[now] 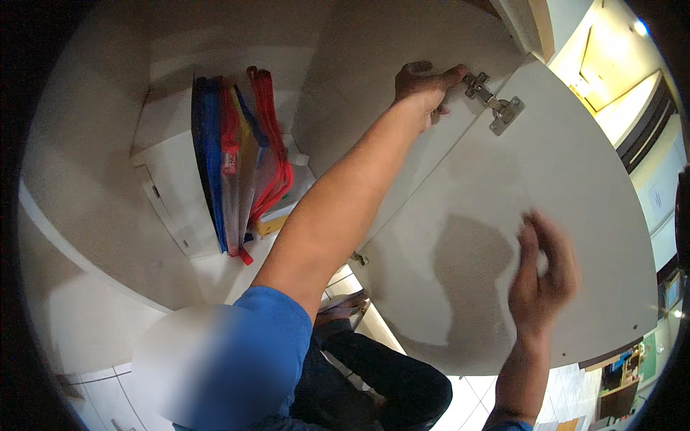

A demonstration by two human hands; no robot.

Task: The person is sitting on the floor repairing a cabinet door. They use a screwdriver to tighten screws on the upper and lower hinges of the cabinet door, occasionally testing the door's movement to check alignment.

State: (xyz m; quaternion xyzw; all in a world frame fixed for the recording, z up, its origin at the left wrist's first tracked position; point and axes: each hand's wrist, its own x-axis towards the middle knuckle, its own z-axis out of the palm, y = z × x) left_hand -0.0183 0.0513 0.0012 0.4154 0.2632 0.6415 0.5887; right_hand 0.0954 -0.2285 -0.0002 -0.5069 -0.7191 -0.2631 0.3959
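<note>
Across the upper middle reaches my left arm, and my left hand [424,87] has its fingertips at the inner end of a metal cabinet hinge [480,87]. The hinge joins the cabinet's inner side panel [374,65] to its open pale door [575,165]. The hinge's round cup plate [507,115] is fixed to the door. My right hand [543,280] is raised in front of the door, slightly blurred. Its thumb and fingers curl together at the tips; anything held there is too small to make out. A second hinge [359,257] shows lower down the same edge.
Inside the cabinet stand several zippered folders [231,158] with blue and red edges, beside a white box [171,194]. My bent leg [388,366] in dark trousers is below, over the tiled floor [471,399]. Shelves with mixed items [624,373] lie beyond the door.
</note>
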